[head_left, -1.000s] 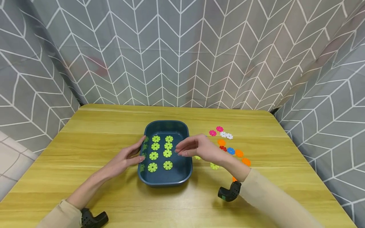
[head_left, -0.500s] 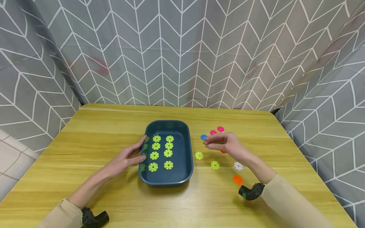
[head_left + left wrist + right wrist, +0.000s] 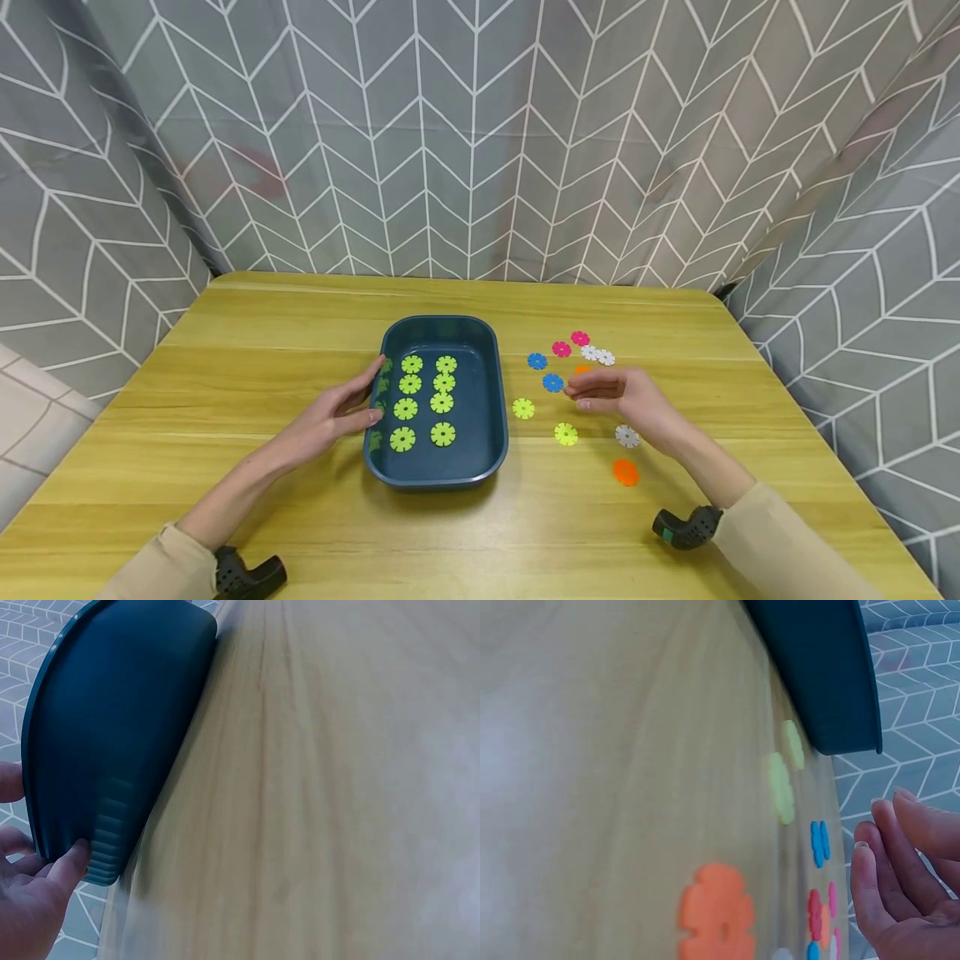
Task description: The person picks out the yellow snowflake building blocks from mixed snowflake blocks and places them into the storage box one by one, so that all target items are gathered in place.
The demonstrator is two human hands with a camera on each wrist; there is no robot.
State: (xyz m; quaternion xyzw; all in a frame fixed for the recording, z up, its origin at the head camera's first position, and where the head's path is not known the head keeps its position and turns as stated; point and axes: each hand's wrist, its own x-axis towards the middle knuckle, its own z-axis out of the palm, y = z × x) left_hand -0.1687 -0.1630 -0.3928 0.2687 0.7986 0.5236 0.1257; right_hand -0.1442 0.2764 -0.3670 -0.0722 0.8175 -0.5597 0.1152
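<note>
A dark blue tray (image 3: 468,467) stands mid-table, with two columns of yellow-green notched plastic discs (image 3: 405,408) on its floor. My left hand (image 3: 341,412) holds the tray's left side, thumb and fingers at the rim; in the left wrist view, a finger (image 3: 71,864) presses the outer wall. To the right of the tray, my right hand (image 3: 622,398) hovers over loose discs with fingers loosely bent and nothing held. Near its fingertips lies a blue disc (image 3: 552,382). An orange disc (image 3: 583,370) is partly hidden behind this hand.
Two yellow-green discs (image 3: 523,408) lie just right of the tray. Pink discs (image 3: 561,349) and white discs (image 3: 604,357) lie farther back. A large orange disc (image 3: 626,472) and a white disc (image 3: 627,436) are under the right forearm's side. A grey patterned curtain (image 3: 465,150) surrounds the table.
My right hand has moved from over the tray rightward to the loose discs, uncovering the blue and yellow-green ones. The left hand and the tray stay in place.
</note>
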